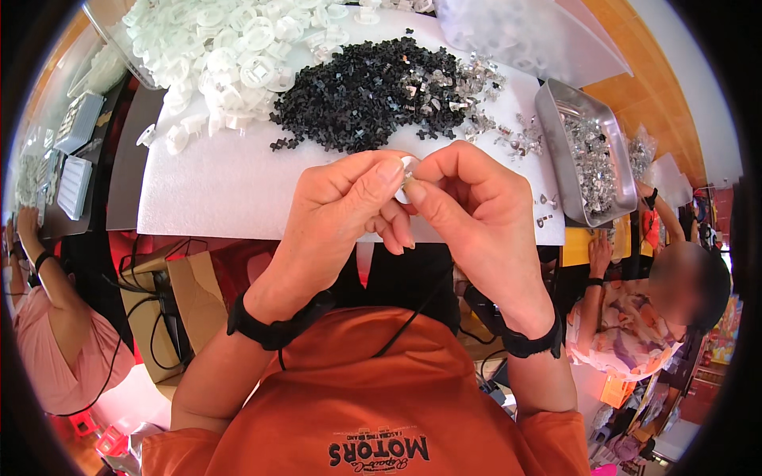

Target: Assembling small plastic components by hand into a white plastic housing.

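Observation:
A small white round plastic part (404,192) is up between my two hands, over the near edge of the foam sheet. My left hand (337,210) is closed, pinching this part between thumb and fingers. From the other side my right hand (484,218) is also closed, its thumb and forefinger pressed together at the face of the part. Whatever lies between those right fingertips is mostly hidden. Just beyond my hands lies a heap of small black cross-shaped pieces (349,99). A large pile of similar white round parts (230,59) is at the far left.
White foam sheet (206,198) covers the table. Small shiny metal pieces (480,79) lie right of the black heap. A metal tray (554,119) at the right holds more. Cloudy plastic bags (516,32) lie at the back. Other people sit left (67,341) and right (627,317).

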The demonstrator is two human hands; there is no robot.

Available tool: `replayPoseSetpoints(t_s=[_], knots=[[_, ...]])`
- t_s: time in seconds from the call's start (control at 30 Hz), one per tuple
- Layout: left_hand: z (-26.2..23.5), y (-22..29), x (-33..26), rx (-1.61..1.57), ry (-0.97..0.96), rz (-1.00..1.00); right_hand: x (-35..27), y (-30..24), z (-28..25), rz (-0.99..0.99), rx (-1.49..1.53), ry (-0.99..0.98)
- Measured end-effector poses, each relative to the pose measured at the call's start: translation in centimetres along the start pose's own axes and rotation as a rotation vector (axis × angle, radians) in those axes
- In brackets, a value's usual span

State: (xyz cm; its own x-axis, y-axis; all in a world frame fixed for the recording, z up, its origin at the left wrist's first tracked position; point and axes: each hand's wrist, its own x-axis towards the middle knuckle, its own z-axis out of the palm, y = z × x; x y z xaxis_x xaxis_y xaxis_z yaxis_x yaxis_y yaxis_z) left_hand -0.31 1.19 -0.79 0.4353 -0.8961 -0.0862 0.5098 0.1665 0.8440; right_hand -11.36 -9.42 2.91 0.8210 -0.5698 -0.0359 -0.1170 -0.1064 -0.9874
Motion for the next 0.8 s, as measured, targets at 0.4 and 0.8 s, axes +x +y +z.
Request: replayPoseSetpoints(t_s=[0.4, 0.8], knots=[[0.0, 0.0, 0.0, 0.153, 0.014, -0.024, -1.1, 1.1, -0.1, -0.496, -0.542, 0.046], [0.1, 0.0, 0.2, -0.005, 0.021, 0.006, -1.1, 1.5, -0.1, -0.531, -0.518, 0.057]])
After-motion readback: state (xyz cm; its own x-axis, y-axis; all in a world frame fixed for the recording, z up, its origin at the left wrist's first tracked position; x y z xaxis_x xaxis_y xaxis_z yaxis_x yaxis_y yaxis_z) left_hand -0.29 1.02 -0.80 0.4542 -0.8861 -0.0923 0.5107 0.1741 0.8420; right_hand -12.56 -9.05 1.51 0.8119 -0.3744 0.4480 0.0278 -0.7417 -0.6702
